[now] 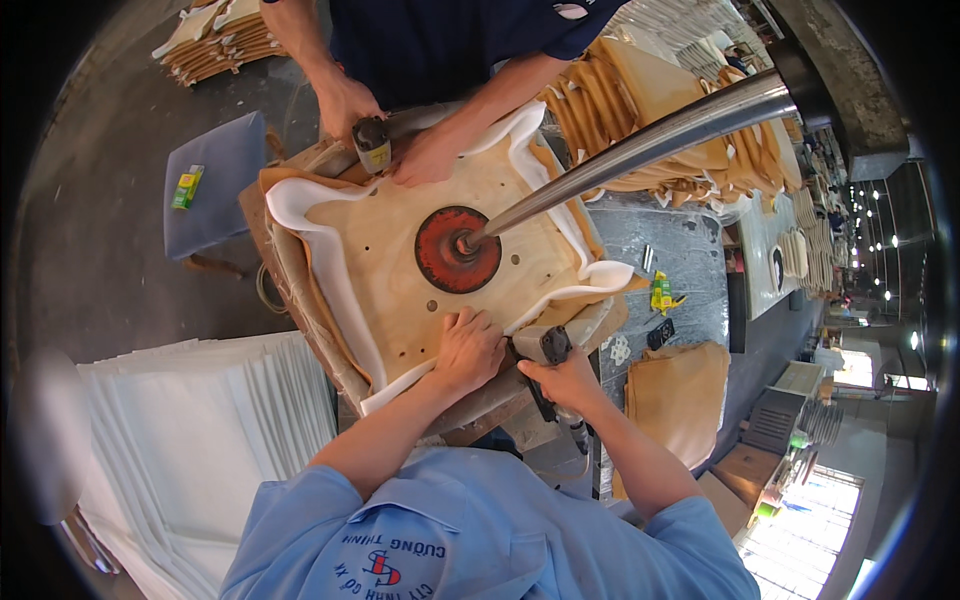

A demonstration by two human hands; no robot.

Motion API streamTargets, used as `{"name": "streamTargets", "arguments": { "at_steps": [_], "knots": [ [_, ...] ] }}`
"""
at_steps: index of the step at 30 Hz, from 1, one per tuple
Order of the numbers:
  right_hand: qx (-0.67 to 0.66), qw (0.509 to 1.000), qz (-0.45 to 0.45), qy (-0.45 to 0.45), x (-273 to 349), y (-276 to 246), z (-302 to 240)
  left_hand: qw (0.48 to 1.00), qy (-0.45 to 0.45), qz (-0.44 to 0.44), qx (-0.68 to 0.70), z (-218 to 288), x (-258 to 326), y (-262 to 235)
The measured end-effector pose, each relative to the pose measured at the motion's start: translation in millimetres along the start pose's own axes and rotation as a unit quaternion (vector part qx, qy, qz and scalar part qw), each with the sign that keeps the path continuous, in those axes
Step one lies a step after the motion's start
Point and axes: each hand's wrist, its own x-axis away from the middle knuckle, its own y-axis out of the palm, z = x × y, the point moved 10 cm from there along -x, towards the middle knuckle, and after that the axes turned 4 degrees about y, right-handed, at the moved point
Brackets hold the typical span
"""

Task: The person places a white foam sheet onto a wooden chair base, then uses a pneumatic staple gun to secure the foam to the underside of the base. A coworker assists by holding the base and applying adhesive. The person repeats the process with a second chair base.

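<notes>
A chair seat lies underside up: a pale plywood board with white foam and a tan cover folded up round its rim. A red round press plate on a slanting metal rod bears on the board's middle. My left hand is closed over the near edge, fingers curled onto the board, gripping the padded cover edge there. My right hand is wrapped round a staple gun, its nose at the near edge beside my left hand. What lies under the nose is hidden.
Across the seat a co-worker's hand holds another staple gun; their other hand presses the far edge. White sheets are stacked at left, beyond them a blue padded stool. Tan covers lie on the right-hand table.
</notes>
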Motion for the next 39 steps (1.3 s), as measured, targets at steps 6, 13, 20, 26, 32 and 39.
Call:
{"name": "streamTargets", "arguments": {
  "at_steps": [6,13,20,26,32,39],
  "knots": [
    [-0.018,0.999,-0.023,0.014,0,0,-3,0.991,0.114,-0.065,-0.014,-3,-10,1],
    [-0.052,0.997,-0.050,0.001,17,5,-4,0.981,0.165,-0.100,-0.012,-3,-17,6],
    [0.014,1.000,0.000,-0.009,6,9,2,0.977,0.179,-0.114,0.014,-5,-18,8],
    [-0.012,0.998,-0.044,0.037,15,12,-8,0.971,0.198,-0.134,0.004,-8,-22,10],
    [-0.038,0.998,-0.046,0.010,27,20,-13,0.960,0.234,-0.148,0.046,-8,-26,12],
    [-0.010,1.000,-0.016,-0.024,23,28,-14,0.958,0.241,-0.147,0.046,-6,-21,15]
  ]
}}
